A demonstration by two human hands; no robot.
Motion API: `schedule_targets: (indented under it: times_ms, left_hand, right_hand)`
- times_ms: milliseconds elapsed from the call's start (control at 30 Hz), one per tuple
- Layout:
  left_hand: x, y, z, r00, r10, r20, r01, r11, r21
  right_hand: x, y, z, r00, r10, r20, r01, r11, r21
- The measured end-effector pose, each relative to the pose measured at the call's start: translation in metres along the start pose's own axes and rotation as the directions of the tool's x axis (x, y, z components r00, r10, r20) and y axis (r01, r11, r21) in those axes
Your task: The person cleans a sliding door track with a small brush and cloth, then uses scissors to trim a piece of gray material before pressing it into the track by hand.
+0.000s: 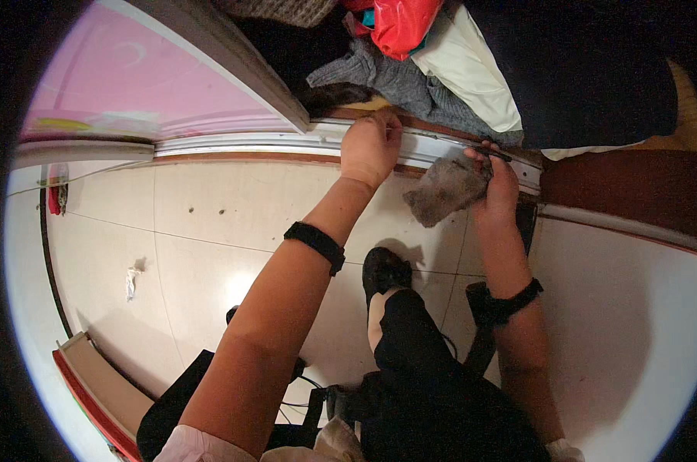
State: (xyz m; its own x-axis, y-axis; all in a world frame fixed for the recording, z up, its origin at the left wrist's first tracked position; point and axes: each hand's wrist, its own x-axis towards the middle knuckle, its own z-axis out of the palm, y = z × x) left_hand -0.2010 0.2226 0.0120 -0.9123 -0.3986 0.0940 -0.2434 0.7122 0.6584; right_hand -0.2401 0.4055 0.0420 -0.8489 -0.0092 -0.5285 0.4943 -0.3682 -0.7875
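Note:
A white sliding-door track (pixel 241 144) runs along the sill of a wardrobe. My left hand (pixel 370 150) is at the track, its fingers curled down and pressed together. What they pinch, if anything, is hidden. Farther right along the same track is my right hand (pixel 499 185), closed round a crumpled grey-brown rag (pixel 446 191) that hangs toward the floor. A thin dark tool (pixel 493 152) also lies in its fingers, its narrow end pointing left along the track. Its exact kind is too small to tell.
Behind the track lie a grey knitted garment (pixel 410 81), a red plastic bag (pixel 401 29) and cream cloth (pixel 468 65). A pink sliding door panel (pixel 164 85) stands at left. Crumpled white paper (pixel 131 283) and small dark bits lie on the tiled floor (pixel 202 189). My shoe (pixel 385 273) is below.

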Motion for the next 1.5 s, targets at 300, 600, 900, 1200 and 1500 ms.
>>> schedule_targets:
  times_ms: [300, 600, 900, 1200, 1500]
  left_hand:
    - [-0.001, -0.004, 0.001, 0.998, 0.055, -0.044, -0.057, 0.998, -0.037]
    - [-0.001, -0.002, -0.001, 0.999, 0.035, -0.04, -0.037, 0.999, -0.036]
    - [0.0, -0.003, 0.0, 0.999, 0.007, -0.039, -0.008, 1.0, -0.018]
    - [0.0, -0.004, -0.002, 0.998, 0.017, -0.054, -0.018, 0.999, -0.031]
    - [-0.001, -0.002, -0.001, 0.996, 0.045, -0.078, -0.048, 0.998, -0.031]
  right_hand:
    - [0.014, 0.009, 0.0, 0.995, 0.067, 0.078, -0.078, 0.985, 0.151]
    - [0.011, 0.005, -0.002, 0.987, 0.132, 0.087, -0.149, 0.958, 0.243]
    - [0.016, 0.02, -0.008, 0.997, 0.053, 0.064, -0.064, 0.98, 0.186]
    - [-0.013, -0.012, 0.023, 0.984, -0.167, -0.059, 0.16, 0.981, -0.113]
    - [-0.006, -0.003, 0.008, 0.971, -0.236, -0.05, 0.223, 0.957, -0.187]
